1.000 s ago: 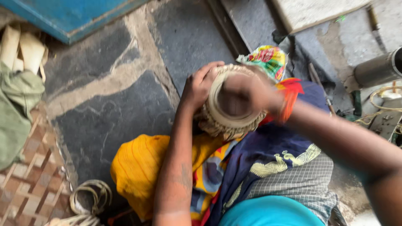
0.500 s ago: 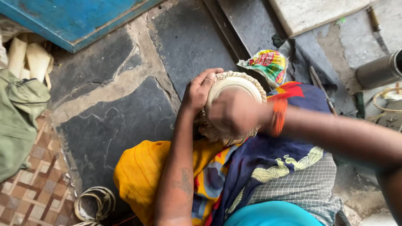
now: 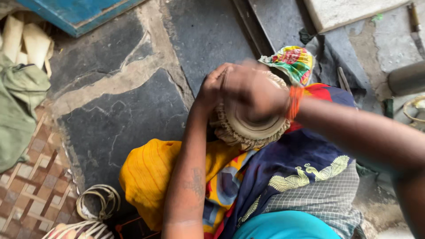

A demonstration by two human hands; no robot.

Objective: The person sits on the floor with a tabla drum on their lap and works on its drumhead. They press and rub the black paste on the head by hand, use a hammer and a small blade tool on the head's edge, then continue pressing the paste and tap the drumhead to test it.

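Head view. Basket (image 3: 248, 128): round, woven, pale, held over the lap between both hands. Left hand (image 3: 212, 88): curled around the rim at the basket's left edge, gripping it. Right hand (image 3: 252, 90): blurred, laid across the basket's top, fingers closed on it; orange bangle (image 3: 293, 102) at the wrist. Below the hands: yellow and blue cloth (image 3: 248, 177). Well below the left hand: cane coil (image 3: 97, 201) on stone floor (image 3: 124, 115).

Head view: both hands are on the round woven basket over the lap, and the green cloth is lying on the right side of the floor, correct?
Not quite. The head view shows the green cloth on the left. Both the left hand and right hand are indeed on the round woven basket.
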